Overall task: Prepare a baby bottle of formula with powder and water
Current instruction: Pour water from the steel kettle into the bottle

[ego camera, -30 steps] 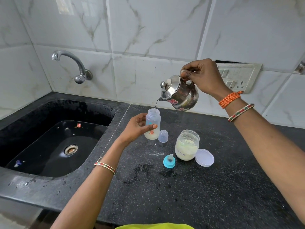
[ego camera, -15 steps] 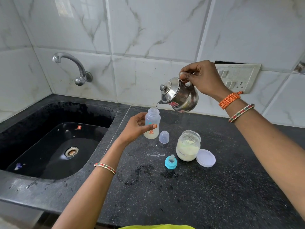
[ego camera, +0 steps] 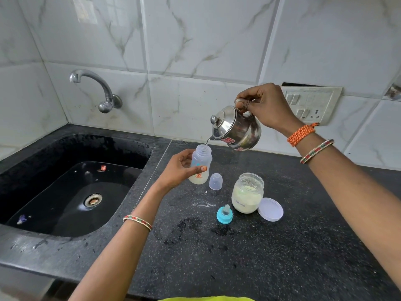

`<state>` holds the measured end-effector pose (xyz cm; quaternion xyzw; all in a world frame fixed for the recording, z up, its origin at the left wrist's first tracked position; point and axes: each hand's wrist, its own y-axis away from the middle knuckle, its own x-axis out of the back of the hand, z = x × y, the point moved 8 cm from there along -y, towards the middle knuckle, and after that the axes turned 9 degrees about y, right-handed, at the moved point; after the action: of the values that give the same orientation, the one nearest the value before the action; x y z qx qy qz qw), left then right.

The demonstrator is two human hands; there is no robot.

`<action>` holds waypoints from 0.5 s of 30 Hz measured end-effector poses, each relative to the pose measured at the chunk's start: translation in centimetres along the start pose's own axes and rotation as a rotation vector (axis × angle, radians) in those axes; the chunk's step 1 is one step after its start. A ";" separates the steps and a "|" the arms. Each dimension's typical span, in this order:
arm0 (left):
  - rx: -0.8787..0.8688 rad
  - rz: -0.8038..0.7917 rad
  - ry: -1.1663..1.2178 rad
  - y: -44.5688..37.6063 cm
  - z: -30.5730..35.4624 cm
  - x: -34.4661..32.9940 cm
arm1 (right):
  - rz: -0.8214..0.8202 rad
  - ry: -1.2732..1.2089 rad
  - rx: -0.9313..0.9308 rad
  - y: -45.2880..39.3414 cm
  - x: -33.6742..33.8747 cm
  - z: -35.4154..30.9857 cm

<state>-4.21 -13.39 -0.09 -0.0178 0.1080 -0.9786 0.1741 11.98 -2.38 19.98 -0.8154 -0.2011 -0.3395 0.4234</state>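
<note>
My left hand grips a clear baby bottle standing on the black counter; pale powder or liquid sits in its bottom. My right hand holds a small steel kettle by its handle, tilted left, its spout just over the bottle's open mouth. To the right, an open glass jar of cream formula powder stands with its white lid lying beside it. The blue teat ring and the clear bottle cap rest on the counter between bottle and jar.
A black sink with a steel tap on the wall fills the left side. A switch panel is on the tiled wall behind my right hand. Wet patches and a little spilled powder mark the counter near the teat ring.
The kettle has dropped slightly, bringing its spout closer to the bottle mouth. The bottle and my left hand stay put.
</note>
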 end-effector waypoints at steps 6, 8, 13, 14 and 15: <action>0.002 0.002 -0.003 0.0 -0.1 0.1 | -0.002 -0.002 0.008 0.1 -0.1 0.0; 0.004 0.000 0.006 0.1 0.0 0.1 | 0.000 -0.006 0.011 0.1 -0.1 -0.1; 0.001 0.010 0.005 0.0 -0.1 0.1 | 0.008 -0.010 0.026 0.0 0.1 -0.2; 0.000 0.010 0.005 0.0 -0.2 0.1 | 0.010 -0.009 0.027 -0.1 0.1 -0.2; 0.001 0.011 0.003 0.0 -0.3 0.1 | 0.010 -0.008 0.027 -0.1 0.1 -0.1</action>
<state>-4.34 -13.36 -0.37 -0.0156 0.1078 -0.9777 0.1795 11.96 -2.47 20.14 -0.8119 -0.2033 -0.3316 0.4353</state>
